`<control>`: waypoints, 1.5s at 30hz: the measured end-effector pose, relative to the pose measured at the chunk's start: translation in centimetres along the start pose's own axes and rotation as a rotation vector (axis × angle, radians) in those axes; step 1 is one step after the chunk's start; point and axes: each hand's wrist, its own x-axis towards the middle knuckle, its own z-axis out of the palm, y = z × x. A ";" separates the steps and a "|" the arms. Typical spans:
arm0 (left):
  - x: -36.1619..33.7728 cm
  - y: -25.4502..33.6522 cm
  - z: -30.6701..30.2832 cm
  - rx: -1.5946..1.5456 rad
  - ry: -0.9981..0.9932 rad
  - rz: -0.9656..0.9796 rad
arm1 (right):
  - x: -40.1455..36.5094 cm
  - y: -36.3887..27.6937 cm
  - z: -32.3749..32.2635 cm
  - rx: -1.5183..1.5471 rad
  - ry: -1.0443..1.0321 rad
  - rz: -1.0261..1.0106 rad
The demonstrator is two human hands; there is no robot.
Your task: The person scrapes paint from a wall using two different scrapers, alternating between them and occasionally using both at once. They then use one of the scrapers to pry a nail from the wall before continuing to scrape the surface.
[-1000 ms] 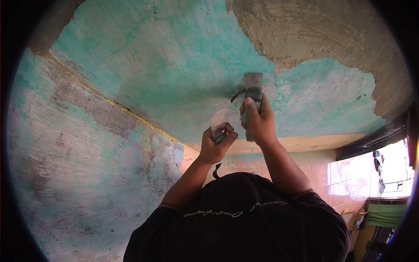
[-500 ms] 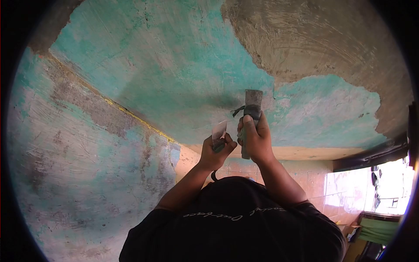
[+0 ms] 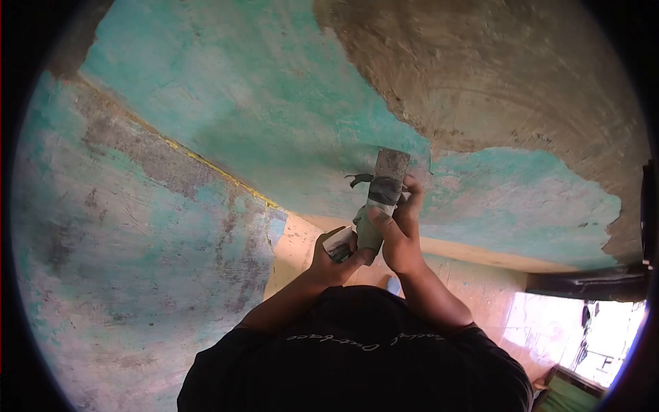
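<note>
My right hand [image 3: 401, 237] is closed around a scraper [image 3: 392, 165] with a flat grey blade and a handle wrapped in pale green cloth. A black strip [image 3: 386, 191] binds the wrap just below the blade, and its loose end sticks out to the left. My left hand [image 3: 333, 261] is closed on a small flat blade [image 3: 338, 242] with a pale, shiny face; its lower part is hidden by my fingers. The thumb side of my left hand meets the lower end of the scraper's handle.
A worn teal-painted wall [image 3: 274, 123] fills the upper view, with bare grey-brown plaster [image 3: 494, 75] at the upper right. A yellow line [image 3: 206, 163] marks the corner with the scuffed wall [image 3: 158, 275] on the left. Pinkish tiles [image 3: 467, 275] and a bright opening [image 3: 611, 336] lie at the lower right.
My left hand has moved up against the bottom of the scraper's handle, where before it was apart. The scraper has tilted and come slightly down, and my right fingers have spread along it.
</note>
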 end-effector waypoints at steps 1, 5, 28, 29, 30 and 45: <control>-0.1 -0.2 0.3 -0.021 0.033 -0.033 | 0.0 -0.5 -0.4 -0.007 -0.041 0.048; 1.0 0.7 0.0 0.124 -0.076 0.138 | 0.6 -2.3 0.2 0.048 -0.083 0.164; 6.4 1.8 -7.9 0.236 -0.775 0.107 | 0.3 1.2 5.1 -0.010 0.262 -0.005; 6.4 1.9 -7.8 0.221 -0.773 0.112 | 0.4 1.1 5.2 0.001 0.260 -0.005; 6.3 1.9 -7.7 0.207 -0.769 0.116 | 0.5 0.6 5.5 0.014 0.256 -0.002; 7.6 1.2 -7.1 0.132 -0.858 0.186 | 0.4 0.2 5.1 0.006 0.251 -0.011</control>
